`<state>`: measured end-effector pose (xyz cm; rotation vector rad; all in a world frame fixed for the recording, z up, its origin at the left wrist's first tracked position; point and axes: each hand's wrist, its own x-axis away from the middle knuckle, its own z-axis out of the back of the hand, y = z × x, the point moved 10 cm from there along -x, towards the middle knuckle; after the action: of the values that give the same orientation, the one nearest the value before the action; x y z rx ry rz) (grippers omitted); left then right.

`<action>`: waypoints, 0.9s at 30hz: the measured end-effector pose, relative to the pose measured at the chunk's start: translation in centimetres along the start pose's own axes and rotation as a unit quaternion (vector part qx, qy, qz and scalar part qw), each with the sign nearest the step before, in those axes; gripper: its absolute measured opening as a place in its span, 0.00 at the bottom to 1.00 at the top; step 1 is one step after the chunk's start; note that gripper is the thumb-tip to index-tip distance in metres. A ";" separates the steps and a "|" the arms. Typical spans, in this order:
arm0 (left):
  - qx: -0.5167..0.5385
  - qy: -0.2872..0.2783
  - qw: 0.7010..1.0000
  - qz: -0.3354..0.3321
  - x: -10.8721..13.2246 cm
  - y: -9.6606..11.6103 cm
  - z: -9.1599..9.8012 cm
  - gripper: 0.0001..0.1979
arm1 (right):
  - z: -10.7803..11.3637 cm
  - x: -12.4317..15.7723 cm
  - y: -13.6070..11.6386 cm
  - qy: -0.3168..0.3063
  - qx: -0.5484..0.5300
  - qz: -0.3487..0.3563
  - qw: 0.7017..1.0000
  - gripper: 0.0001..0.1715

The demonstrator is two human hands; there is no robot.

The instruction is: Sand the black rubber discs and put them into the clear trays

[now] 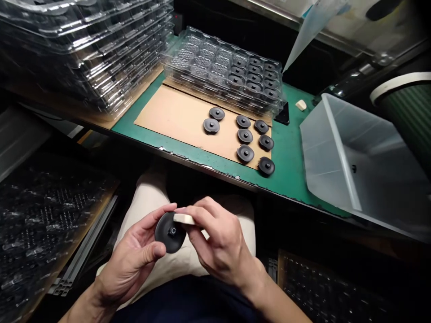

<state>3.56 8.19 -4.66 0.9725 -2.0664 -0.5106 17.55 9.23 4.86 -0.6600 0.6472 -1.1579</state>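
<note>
My left hand (134, 255) grips a round black disc-shaped part (170, 240) by its edge, thumb in front and fingers behind, above my lap. A small hub stands in the middle of the disc's face. Pinched in my right hand (218, 240) is a small white block (184, 219), which looks like an eraser and meets the upper right of the disc. On a cardboard sheet (171, 114) on the bench lie several similar black discs (245, 153), hubs up, two of them apart on the left.
Behind the cardboard stands a clear plastic tray (215, 96), its right-hand pockets holding black parts. Stacked clear trays (101, 58) rise at the left. A translucent bin (323, 157) sits on the right of the green bench (292, 179), near another white block (301, 105).
</note>
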 end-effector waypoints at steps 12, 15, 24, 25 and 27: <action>0.047 0.064 0.996 0.035 -0.1 -1.2 2.1 0.26 | 0.3 -0.4 -0.2 0.027 0.064 -0.028 0.997 0.07; 0.057 0.098 0.993 0.041 -0.1 -1.6 2.6 0.25 | -0.6 -0.3 0.1 -0.006 0.049 -0.045 0.998 0.13; 0.064 0.095 0.992 0.057 -0.3 -1.7 2.0 0.23 | -1.1 0.3 0.3 -0.022 0.053 -0.061 0.997 0.14; 0.060 0.078 0.993 0.068 -0.3 -1.8 1.7 0.23 | -1.0 0.2 0.3 -0.020 0.061 -0.058 0.996 0.12; 0.054 0.042 0.995 0.079 -0.4 -2.0 1.0 0.21 | -0.4 0.1 0.0 0.013 0.088 -0.047 0.995 0.08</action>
<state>3.86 7.26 -6.68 0.8677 -2.0916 -0.2737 17.31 9.09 4.60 -0.5305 0.5342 -1.2971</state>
